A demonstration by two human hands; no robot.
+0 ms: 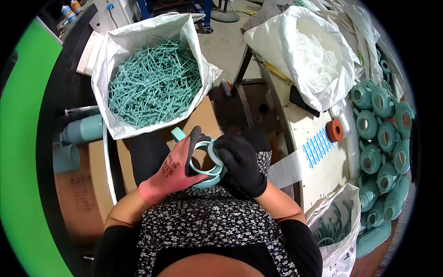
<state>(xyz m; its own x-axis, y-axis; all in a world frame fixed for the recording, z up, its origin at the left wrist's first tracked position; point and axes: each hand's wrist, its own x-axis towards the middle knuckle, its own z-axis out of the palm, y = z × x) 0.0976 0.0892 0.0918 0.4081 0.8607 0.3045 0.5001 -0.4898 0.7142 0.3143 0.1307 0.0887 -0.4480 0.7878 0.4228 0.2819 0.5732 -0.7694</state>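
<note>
Gripping a teal plastic collar ring (207, 181) two-handed

Held in front of a floral apron (207, 221); clamped at the left rim by the fingers of the pink-gloved left hand (175, 170); met at the right rim by the black-gloved right hand (237, 160), with fingers bunched together on a pale rounded piece (213, 154); at lower right, a white bag (346, 258) of curved teal strips (330, 231); on a pale surface (318, 177) to the right, an orange tape roll (335, 130); past it, teal jugs (386, 137) in rows; farther ahead, thin teal sticks (154, 83) in a white sack (100, 83); white rings (318, 64) in another bag (277, 39).
</note>
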